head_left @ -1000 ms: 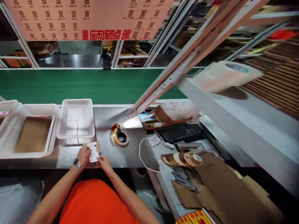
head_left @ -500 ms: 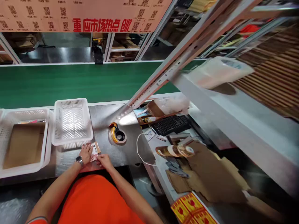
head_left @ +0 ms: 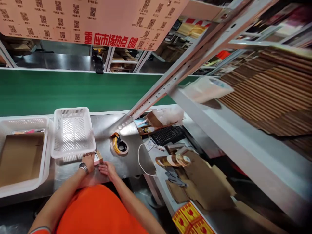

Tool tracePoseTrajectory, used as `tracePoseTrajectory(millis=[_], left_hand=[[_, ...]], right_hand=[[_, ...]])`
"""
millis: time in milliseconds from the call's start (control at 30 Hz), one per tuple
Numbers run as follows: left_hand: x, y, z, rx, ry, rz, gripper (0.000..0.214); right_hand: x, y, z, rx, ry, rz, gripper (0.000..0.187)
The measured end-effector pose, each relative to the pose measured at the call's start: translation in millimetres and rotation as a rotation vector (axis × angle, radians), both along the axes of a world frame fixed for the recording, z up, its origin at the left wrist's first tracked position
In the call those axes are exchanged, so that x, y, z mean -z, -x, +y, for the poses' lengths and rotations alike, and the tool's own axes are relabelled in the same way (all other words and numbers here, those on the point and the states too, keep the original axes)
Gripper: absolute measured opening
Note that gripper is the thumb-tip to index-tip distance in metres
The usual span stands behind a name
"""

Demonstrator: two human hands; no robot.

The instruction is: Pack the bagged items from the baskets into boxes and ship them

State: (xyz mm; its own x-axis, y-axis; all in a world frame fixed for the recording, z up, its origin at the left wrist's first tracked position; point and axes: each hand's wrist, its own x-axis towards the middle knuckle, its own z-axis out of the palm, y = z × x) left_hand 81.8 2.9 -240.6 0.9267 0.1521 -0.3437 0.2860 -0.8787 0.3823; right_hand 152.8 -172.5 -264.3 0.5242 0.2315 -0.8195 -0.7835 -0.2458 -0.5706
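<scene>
Small box (head_left: 97, 158) sits just left of the tape dispenser (head_left: 115, 143): brown cardboard, white label on top. Left hand (head_left: 88, 161) has its fingers against the box, can't tell if it's really gripping; right hand (head_left: 107, 169) is loosely open at the near corner. Farther left of the dispenser there's a white basket (head_left: 92, 130), mesh bottom showing, then a white bin (head_left: 45, 156) holding brown cardboard (head_left: 21, 159). The metal surface (head_left: 133, 164) runs from the dispenser to its near edge.

glare whitens the table (head_left: 133, 131) at one o'clock from the tape (head_left: 115, 147); cardboard (head_left: 270, 97) blurs toward three o'clock, shadow darkens four.
</scene>
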Motion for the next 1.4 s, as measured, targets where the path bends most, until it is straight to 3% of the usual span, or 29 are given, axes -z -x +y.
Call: tracePoseTrajectory(millis=[133,233,333,400,533,600,700,767,800,933,1133,1267,1333,1400], left_hand=[[-4.9,1.0,-3.7,0.028,0.015,-0.010,0.089],[-8.9,4.6,-18.4,0.121,0.062,-0.024,0.094],[-16.1,6.2,-34.9,0.161,0.089,-0.049,0.099],[-19.8,7.7,-41.8,0.056,0.075,-0.050,0.100],[-16.6,15.8,-52.0,-0.331,0.189,-0.146,0.105],[-12.1,16.7,-63.6,-0.535,0.390,-0.210,0.105],[-10.6,2.6,-91.5,-0.799,0.859,-0.223,0.100],[-15.1,-15.7,-110.5,-0.894,1.136,-0.293,0.098],[-18.4,-25.5,-118.1,-0.919,1.199,-0.360,0.097],[-30.7,-50.7,-133.8,-0.993,1.016,-0.525,0.084],[-40.5,-47.6,-150.3,-1.110,0.746,-0.474,0.061],[-51.5,-43.6,-162.0,-1.133,0.672,-0.389,0.103],[-54.8,-40.2,-166.9,-1.174,0.751,-0.402,0.117],[-53.1,-34.3,-171.7,-1.205,0.858,-0.399,0.118]], right_hand=[[-17.9,-13.0,-5.6,0.005,-0.053,0.035,0.036],[-27.2,-26.8,-12.8,-0.112,-0.062,0.031,0.042],[-34.2,-41.8,-24.5,-0.199,-0.075,-0.009,0.037],[-39.5,-53.2,-36.3,-0.221,-0.094,-0.015,0.032],[-52.9,-79.1,-68.2,-0.198,-0.202,-0.073,0.033],[-58.9,-89.0,-82.6,-0.172,-0.271,-0.112,0.039],[-64.2,-92.8,-93.4,-0.146,-0.349,-0.144,0.049],[-64.9,-88.1,-93.2,-0.173,-0.390,-0.172,0.056],[-64.7,-84.5,-92.1,-0.206,-0.405,-0.192,0.060],[-64.8,-74.6,-91.9,-0.369,-0.463,-0.228,0.074],[-71.2,-94.7,-106.1,-0.628,-0.401,-0.213,0.069],[-68.8,-106.4,-105.7,-0.762,-0.382,-0.202,0.060],[-65.3,-107.8,-104.5,-0.839,-0.378,-0.221,0.056],[-62.3,-111.3,-103.8,-0.938,-0.367,-0.211,0.049]])
